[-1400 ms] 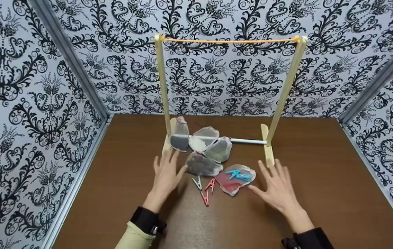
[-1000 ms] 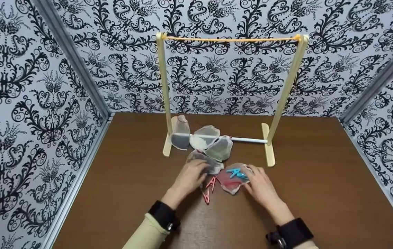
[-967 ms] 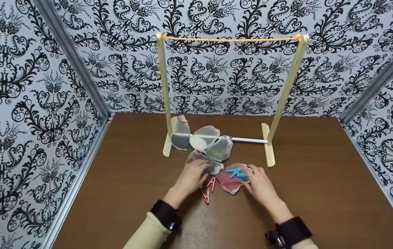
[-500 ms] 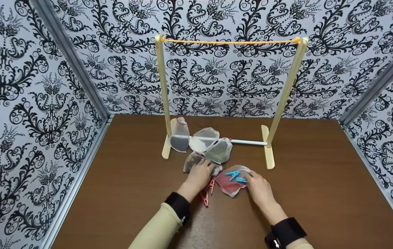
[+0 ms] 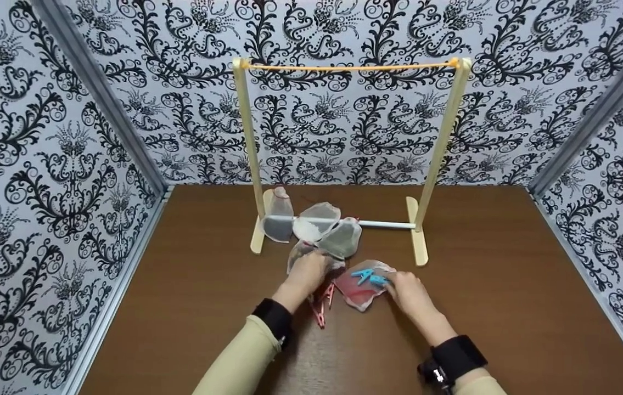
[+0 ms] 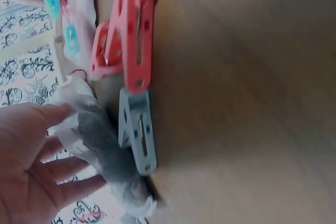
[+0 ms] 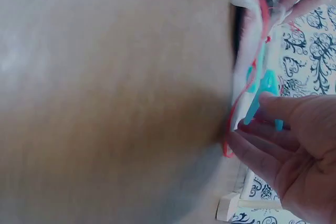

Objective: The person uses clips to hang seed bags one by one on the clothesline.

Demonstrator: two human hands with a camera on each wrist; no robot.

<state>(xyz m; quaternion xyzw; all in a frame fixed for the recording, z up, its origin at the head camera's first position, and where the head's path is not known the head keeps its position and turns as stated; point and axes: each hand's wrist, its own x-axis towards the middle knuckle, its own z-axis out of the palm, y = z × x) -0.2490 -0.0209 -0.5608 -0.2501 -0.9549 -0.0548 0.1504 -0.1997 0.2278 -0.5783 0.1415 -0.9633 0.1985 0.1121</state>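
Both hands have come inward from where they spread apart over the table (image 5: 190,329) a little over a second ago. At the dark-filled mesh pouch (image 6: 107,153) nearest the person, the left hand (image 5: 308,271) now pinches the mesh, its fingers hiding much of the bag; holding the thin edge, I'd judge, gives a grip without squeezing the contents. On the other side, the right hand (image 5: 407,291) pinches a blue clothespin (image 7: 268,83) between thumb and fingers, above the red mesh pouch (image 5: 352,291); whether it is lifted clear I can't tell. Its twin, another blue clothespin (image 5: 363,275), lies loose on that pouch, just beside.

By the left wrist lie a grey clothespin (image 6: 137,129) and two red clothespins (image 6: 137,30), near enough, it seems, to be in easy reach. Behind are three more pouches: a dark one (image 5: 278,227), one with white contents (image 5: 308,229) and a greenish one (image 5: 342,240), bunched toward the left end of the white rod (image 5: 388,224). That rod probably braces the wooden stand (image 5: 247,120), whose posts hold an orange cord (image 5: 347,68) stretched high, with nothing hanging from it.
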